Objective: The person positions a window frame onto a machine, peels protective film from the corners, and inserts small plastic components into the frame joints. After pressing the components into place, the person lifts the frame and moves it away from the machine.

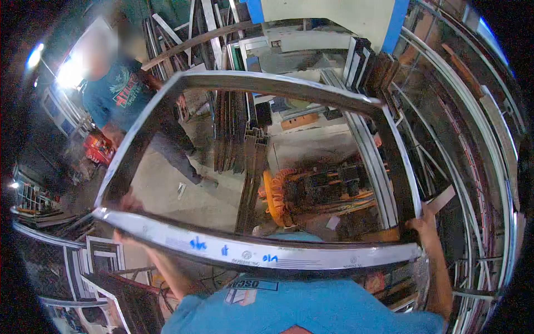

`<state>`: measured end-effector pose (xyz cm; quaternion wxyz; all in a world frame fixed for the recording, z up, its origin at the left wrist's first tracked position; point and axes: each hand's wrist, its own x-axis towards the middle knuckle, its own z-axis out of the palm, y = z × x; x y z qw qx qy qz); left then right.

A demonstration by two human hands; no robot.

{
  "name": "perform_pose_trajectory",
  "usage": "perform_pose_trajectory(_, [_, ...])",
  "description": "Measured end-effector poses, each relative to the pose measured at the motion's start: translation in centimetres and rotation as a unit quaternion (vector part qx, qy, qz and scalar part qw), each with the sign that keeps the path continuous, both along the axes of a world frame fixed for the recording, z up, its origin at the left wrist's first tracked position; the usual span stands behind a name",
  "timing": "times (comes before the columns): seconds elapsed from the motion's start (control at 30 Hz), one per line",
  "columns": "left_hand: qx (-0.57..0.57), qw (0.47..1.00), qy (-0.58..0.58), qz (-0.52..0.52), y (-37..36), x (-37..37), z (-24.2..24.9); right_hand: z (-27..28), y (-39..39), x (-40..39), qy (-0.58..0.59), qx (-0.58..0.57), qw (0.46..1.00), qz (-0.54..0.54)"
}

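A large rectangular window frame [311, 251] is held up in front of my chest, tilted. Its faces carry white protective film with printed lettering and blue handwritten marks, and its inner sides are dark brown. My left hand [127, 234] grips the near left corner, with the fingers partly hidden behind the profile. At the near right corner my right hand [424, 222] is wrapped round the side bar. Through the opening I see the floor and stacked metal profiles.
Another person [125, 94] in a dark printed T-shirt stands beyond the frame's left side, near a red bag [99, 147]. An orange coiled hose [273, 195] lies beyond the opening. Long profiles [473, 139] fill the right side. Smaller frames [105, 253] stand at lower left.
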<state>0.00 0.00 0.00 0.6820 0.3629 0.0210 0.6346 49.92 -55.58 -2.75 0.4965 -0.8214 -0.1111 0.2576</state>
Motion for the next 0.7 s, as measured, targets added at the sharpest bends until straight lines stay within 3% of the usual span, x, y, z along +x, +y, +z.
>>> perform_pose_trajectory(0.03, [0.034, 0.999, 0.009, -0.018, -0.3, 2.7, 0.1, -1.2, -1.9, 0.3, 0.014, 0.002, 1.000, 0.019])
perform_pose_trajectory(0.07, [0.008, 0.999, 0.027, -0.014, 1.6, 3.3, -2.3, -3.1, -4.0, 0.3, -0.046, -0.031, 0.998, 0.020])
perform_pose_trajectory(0.1, [-0.020, 0.998, 0.034, 0.043, 0.2, 6.2, -1.6, -4.3, -5.6, -0.4, -0.095, -0.067, 0.993, 0.023])
perform_pose_trajectory(0.17, [-0.010, 0.990, -0.057, -0.127, 1.9, 9.0, -2.9, -5.5, -7.5, -2.1, -0.172, -0.150, 0.973, 0.021])
perform_pose_trajectory(0.2, [-0.031, 0.996, 0.007, -0.087, 3.0, 9.6, -4.1, -2.0, -4.9, -4.7, -0.100, -0.167, 0.981, -0.006])
perform_pose_trajectory(0.23, [-0.055, 0.995, 0.070, -0.046, 3.7, 10.2, -5.1, -4.9, -6.8, -4.8, -0.033, -0.100, 0.989, -0.099])
perform_pose_trajectory(0.27, [-0.145, 0.989, 0.009, -0.015, 3.6, 12.0, -5.3, -5.5, -7.2, -5.3, -0.012, -0.066, 0.990, -0.120])
perform_pose_trajectory(0.3, [-0.112, 0.990, 0.086, -0.018, 3.8, 12.7, -5.8, -4.4, -7.3, -6.1, -0.001, -0.049, 0.992, -0.120])
perform_pose_trajectory(0.37, [-0.163, 0.984, 0.065, -0.027, 4.8, 15.0, -6.9, -3.3, -7.2, -7.4, 0.021, -0.030, 0.991, -0.128])
perform_pose_trajectory(0.47, [-0.211, 0.971, 0.052, -0.095, 5.5, 17.6, -7.2, -2.0, -4.9, -8.2, 0.013, -0.100, 0.983, -0.151])
perform_pose_trajectory(0.57, [-0.280, 0.950, 0.087, -0.104, 7.4, 19.6, -9.4, -1.3, -3.6, -9.4, -0.005, -0.172, 0.971, -0.167])
perform_pose_trajectory(0.63, [-0.295, 0.946, 0.114, -0.068, 7.6, 21.2, -8.0, -1.0, -2.0, -10.2, -0.014, -0.206, 0.962, -0.177])
perform_pose_trajectory(0.7, [-0.298, 0.934, 0.031, -0.193, 10.1, 21.8, -12.2, -0.8, -1.5, -11.8, -0.027, -0.249, 0.951, -0.181])
